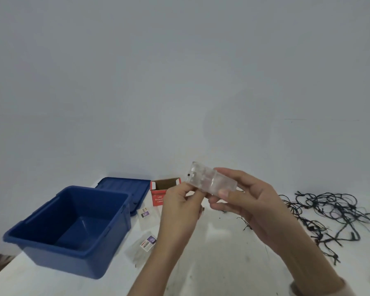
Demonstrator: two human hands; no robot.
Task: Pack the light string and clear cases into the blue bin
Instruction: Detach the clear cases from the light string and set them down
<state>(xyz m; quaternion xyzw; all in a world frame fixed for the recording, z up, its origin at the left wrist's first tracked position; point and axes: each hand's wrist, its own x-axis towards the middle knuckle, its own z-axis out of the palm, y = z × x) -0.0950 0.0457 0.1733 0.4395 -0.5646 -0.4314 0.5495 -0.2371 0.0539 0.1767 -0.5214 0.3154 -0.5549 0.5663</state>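
Observation:
Both hands hold a clear plastic case [203,178] up in the air above the white table [218,253]. My right hand [248,201] grips its right end with thumb and fingers wrapped round it. My left hand [179,201] pinches its lower left edge. The open blue bin [58,248] stands at the left with nothing visible inside. The dark light string [329,214] lies in a loose tangle on the table at the right.
The bin's blue lid [126,186] lies behind the bin. A red LED-lights carton [160,191] stands open beside the lid. Two flat clear packets [144,214] [142,247] with labels lie between the bin and my left arm. A pale wall rises behind.

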